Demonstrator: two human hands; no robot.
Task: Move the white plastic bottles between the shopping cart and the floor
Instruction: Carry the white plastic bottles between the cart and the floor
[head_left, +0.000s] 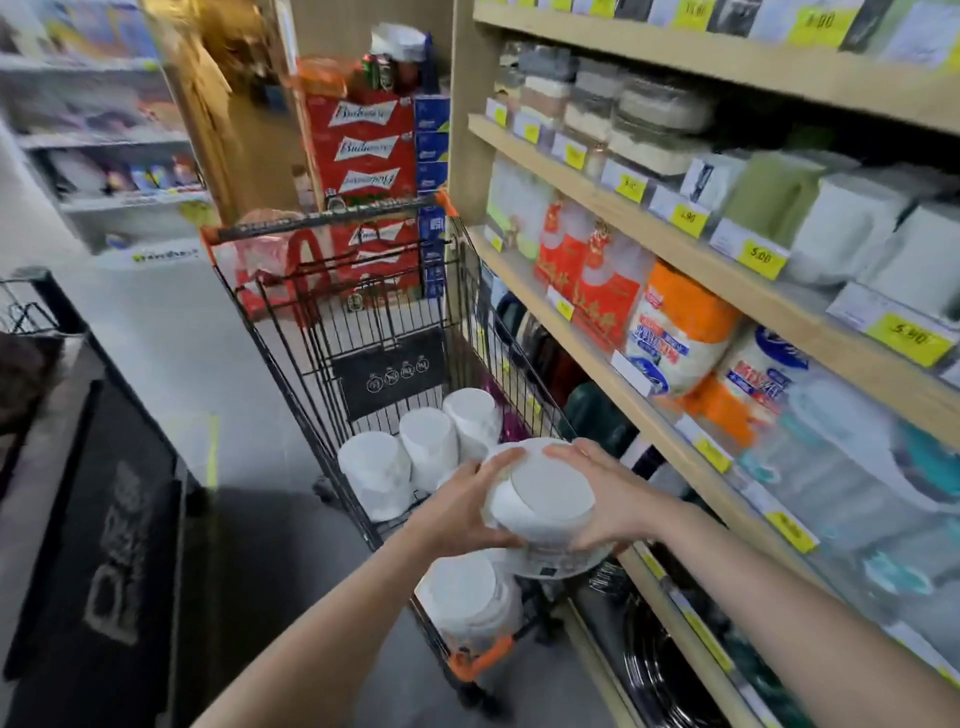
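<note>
Both hands are clamped around 1 white plastic bottle (543, 506) in the lower middle of the frame, held in the air over the near end of the shopping cart (291, 358). The left hand (470, 512) curls round its left side, the right hand (605, 493) wraps the right side, fingers bent over the top rim. 3 more white bottles (428, 452) stand in the cart basket just above the held one, bunched together. Another white bottle (470, 597) sits lower down by the orange handle. Red beer boxes (363, 143) are stacked past the cart's far end. Packed shelves (727, 270) fill the right side of the frame.
</note>
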